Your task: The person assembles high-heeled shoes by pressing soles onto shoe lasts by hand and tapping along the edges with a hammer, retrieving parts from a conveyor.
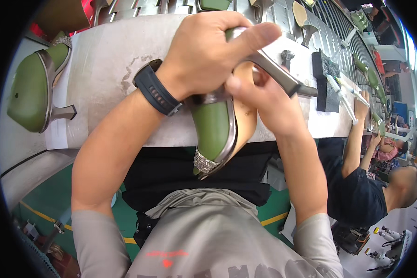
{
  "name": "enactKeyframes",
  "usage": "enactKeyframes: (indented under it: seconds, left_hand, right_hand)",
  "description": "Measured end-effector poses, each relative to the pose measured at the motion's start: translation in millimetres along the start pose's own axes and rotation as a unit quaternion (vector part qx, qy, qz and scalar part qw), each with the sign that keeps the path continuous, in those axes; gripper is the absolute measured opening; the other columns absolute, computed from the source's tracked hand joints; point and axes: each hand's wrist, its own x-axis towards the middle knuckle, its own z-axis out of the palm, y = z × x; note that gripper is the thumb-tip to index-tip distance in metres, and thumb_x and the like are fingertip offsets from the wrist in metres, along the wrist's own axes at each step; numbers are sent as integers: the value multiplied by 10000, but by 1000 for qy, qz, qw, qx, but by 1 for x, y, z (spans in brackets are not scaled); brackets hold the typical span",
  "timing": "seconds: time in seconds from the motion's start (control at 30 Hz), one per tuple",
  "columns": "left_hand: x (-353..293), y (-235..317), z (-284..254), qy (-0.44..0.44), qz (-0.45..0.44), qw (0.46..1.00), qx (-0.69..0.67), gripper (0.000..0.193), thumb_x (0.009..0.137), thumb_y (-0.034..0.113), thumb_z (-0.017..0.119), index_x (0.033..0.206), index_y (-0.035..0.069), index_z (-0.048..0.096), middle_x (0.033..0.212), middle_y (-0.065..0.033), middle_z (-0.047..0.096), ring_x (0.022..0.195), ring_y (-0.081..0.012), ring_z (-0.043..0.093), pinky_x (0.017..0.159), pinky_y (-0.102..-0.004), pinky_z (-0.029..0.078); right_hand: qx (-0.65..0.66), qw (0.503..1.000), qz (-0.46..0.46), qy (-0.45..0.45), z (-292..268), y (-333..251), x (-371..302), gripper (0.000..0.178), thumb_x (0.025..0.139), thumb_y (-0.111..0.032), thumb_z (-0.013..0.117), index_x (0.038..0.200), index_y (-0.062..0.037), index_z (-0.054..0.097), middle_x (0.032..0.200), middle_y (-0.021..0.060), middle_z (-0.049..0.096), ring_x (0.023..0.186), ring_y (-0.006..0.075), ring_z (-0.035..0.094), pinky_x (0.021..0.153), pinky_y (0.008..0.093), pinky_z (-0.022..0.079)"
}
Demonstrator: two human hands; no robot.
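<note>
A green high-heeled shoe (211,129) is held over the near edge of the worktable (106,60). Its glittery band points toward me and its tan sole faces right. My left hand (213,51), wearing a black watch, is closed around the shoe's back part, thumb stretched along the base of the grey metallic heel. From the right, my right hand (275,99) grips the shoe near the sole and heel, thumb pressed by the sole; some of its fingers are hidden behind the heel. A second green heeled shoe (28,92) is at the table's left end.
Right of my hands are a black block (326,83) and white syringe-like tubes (342,99). A slatted conveyor (141,7) carrying shoes and heels runs along the far side. At right, a co-worker in a dark shirt (361,197) reaches toward the line.
</note>
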Motion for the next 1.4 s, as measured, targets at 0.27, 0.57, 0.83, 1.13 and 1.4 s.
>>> enactKeyframes:
  seconds: [0.27,0.57,0.83,1.13,1.4]
  left_hand:
    - [-104,-5,-39,267,53,962,5,631,867,479,884,1214,-4,671,1211,-101,665,1039,-180,632,912,-319,520]
    - [-135,32,-34,24,112,966,231,855,745,222,971,1457,-40,577,1485,-267,590,1306,-373,660,1091,-429,547]
    - [-131,33,-35,33,92,969,226,796,775,234,963,1432,-41,608,1449,-307,613,1281,-386,681,1058,-432,573]
    - [-129,34,-33,33,119,958,259,741,782,242,952,1392,-42,641,1391,-282,662,1241,-384,705,1065,-448,574]
    - [-129,30,-29,46,147,952,263,677,806,246,937,1354,-30,651,1346,-267,692,1231,-397,708,1112,-516,527]
  right_hand:
    - [-523,806,-275,30,7,-44,8,487,806,-401,865,1084,-14,766,992,225,765,883,401,739,859,467,579]
    - [-448,784,-428,-13,-3,-14,-5,667,690,-400,897,1221,-24,748,1255,149,718,1174,379,650,1003,478,523]
    - [-439,777,-451,5,2,-8,7,694,665,-461,895,1197,-36,762,1221,136,725,1119,360,661,941,465,535]
    - [-454,768,-451,9,9,-8,6,650,685,-489,871,1142,-36,773,1126,90,741,1061,320,665,912,476,510]
    - [-459,782,-421,10,15,-13,-1,581,713,-449,873,1130,-54,780,1092,50,743,972,275,631,970,506,448]
